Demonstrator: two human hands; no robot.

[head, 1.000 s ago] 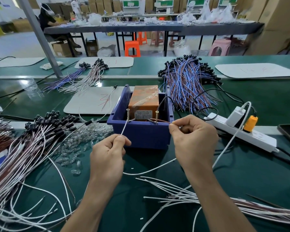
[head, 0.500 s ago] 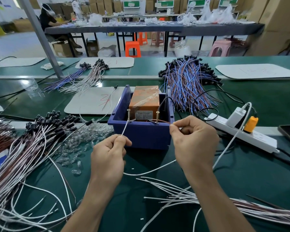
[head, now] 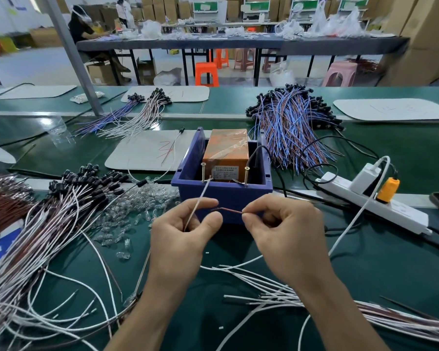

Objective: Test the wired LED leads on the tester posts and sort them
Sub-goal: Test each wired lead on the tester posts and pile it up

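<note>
The right hand [head: 287, 231] has drawn its pinched brown lead [head: 228, 211] back off the right post [head: 246, 175]. The left hand [head: 185, 236] pinches the white lead [head: 200, 196], its tip by the left post [head: 203, 172]. This pair looks tested but unsorted, and loose leads [head: 276, 287] wait nearby.

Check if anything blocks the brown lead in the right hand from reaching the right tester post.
Nothing visible does. The brown lead is held in front of the blue bin; the right post rises exposed above its rim.

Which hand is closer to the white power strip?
Right. The right hand is just left of the power strip; the left hand is farther left, beyond it.
</note>
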